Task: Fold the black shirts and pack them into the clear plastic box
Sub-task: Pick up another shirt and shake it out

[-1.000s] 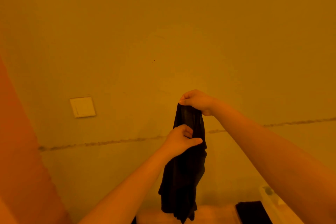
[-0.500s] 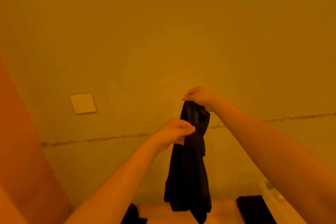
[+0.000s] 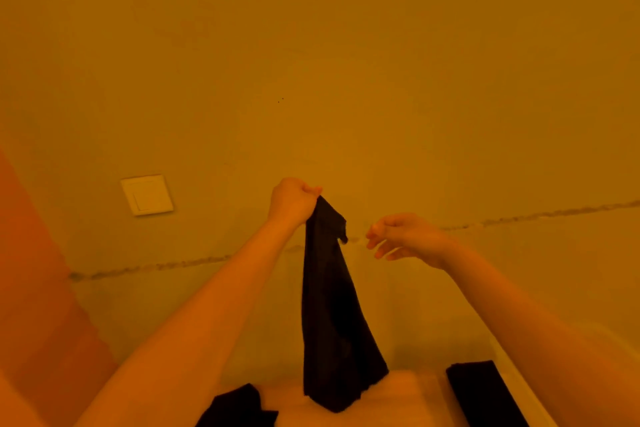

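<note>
A black shirt (image 3: pixel 332 315) hangs in a long bunch in front of the wall. My left hand (image 3: pixel 292 199) grips its top end, raised at chest height. My right hand (image 3: pixel 401 236) is just to the right of the shirt, apart from it, fingers loosely spread and holding nothing. The shirt's lower end reaches the pale surface (image 3: pixel 408 392) below. A folded black shirt (image 3: pixel 481 392) lies at the lower right. Another crumpled black shirt (image 3: pixel 239 407) lies at the bottom centre-left. The clear plastic box is not plainly in view.
A plain wall fills most of the view, with a light switch (image 3: pixel 147 195) on the left and a horizontal crack line (image 3: pixel 156 267) across it. An orange panel (image 3: pixel 31 288) stands at the far left.
The left hand moved up and took the shirt's top end. The right hand let go and dropped to the right of the shirt. The shirt now hangs from the left hand.
</note>
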Demonstrator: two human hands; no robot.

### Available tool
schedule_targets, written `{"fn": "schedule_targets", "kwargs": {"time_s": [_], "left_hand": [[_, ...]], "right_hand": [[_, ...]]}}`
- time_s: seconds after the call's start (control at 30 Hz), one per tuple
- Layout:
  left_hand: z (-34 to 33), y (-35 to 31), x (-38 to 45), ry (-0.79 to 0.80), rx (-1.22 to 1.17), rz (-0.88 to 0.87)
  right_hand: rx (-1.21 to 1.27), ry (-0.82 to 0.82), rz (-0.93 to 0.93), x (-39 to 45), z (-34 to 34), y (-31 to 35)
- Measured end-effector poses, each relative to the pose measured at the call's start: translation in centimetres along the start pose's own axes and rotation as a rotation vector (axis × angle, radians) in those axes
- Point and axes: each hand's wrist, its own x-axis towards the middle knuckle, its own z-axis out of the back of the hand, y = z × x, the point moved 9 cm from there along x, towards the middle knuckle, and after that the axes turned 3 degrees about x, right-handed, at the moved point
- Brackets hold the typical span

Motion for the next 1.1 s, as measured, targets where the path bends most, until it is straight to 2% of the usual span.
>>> {"fn": "schedule_targets", "kwargs": {"time_s": [0.07,0.1,0.2,0.27,0.37,0.47,0.6,0.67,0.73,0.83,0.97,1.1], "left_hand": [[1.2,-1.6,-0.1,-0.061,0.113,-0.09],[1.4,-2.1,-0.1,-0.061,0.047,-0.096],[0.9,-1.7,0.2,0.037,-0.523,0.076],[0.9,-1.9,0.3,0.087,-0.765,0.136],[2.1,-3.0,0.4,0.108,-0.858,0.073],[3.0,-4.2,0.3,0.161,-0.91,-0.008],[5.3,-3.9,0.7,0.117,-0.86,-0.053],[6.8,-2.9,1.1,0.071,-0.868,-0.047],[8.3,-1.4,1.5,0.033,-0.901,-0.045],[10.1,1.0,2.0,-0.017,-0.884,-0.04],[11.7,4.0,2.6,-0.094,-0.925,-0.011],[12.2,5.9,2.8,-0.14,-0.942,0.015]], "right_hand": [[-0.044,0.048,-0.025,0.2,-1.3,-1.1],[-0.038,0.061,-0.036,0.3,-1.9,-1.4],[0.058,0.094,-0.043,0.5,-3.4,-1.2],[0.137,0.083,0.01,0.8,-3.8,-0.1],[0.268,0.051,0.142,1.4,-4.2,2.8],[0.282,0.16,0.202,1.7,-5.7,5.2],[0.086,0.361,0.113,1.9,-7.8,4.9],[-0.089,0.451,0.054,1.6,-7.9,3.7],[-0.347,0.465,0.025,1.8,-6.7,2.5],[-0.746,0.417,-0.019,2.5,-3.7,1.1],[-0.979,0.307,-0.098,2.9,0.4,1.2],[-1.166,0.006,0.07,3.2,3.4,4.1]]}}
